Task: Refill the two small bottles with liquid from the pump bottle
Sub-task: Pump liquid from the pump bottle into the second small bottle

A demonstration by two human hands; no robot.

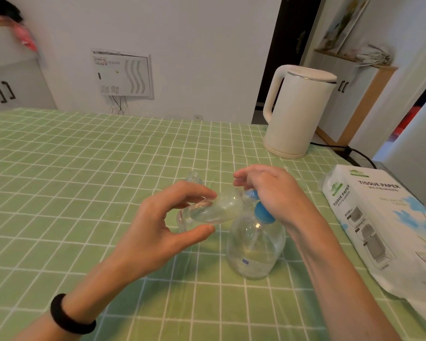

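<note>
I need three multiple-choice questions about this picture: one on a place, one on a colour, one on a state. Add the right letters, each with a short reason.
1. Where does the tissue paper pack lie?
A) on the right side of the table
B) on the floor
C) at the table's far left

2. What colour is the pump head?
A) red
B) blue
C) black

3. How is the small bottle in the left hand held?
A) upright
B) tipped nearly sideways
C) upside down

Answers:
1 A: the pack rests on the green cloth, right of the pump bottle.
2 B: blue shows beneath the right hand.
3 B: the bottle's length runs sideways between thumb and fingers, one end toward the pump.
</note>
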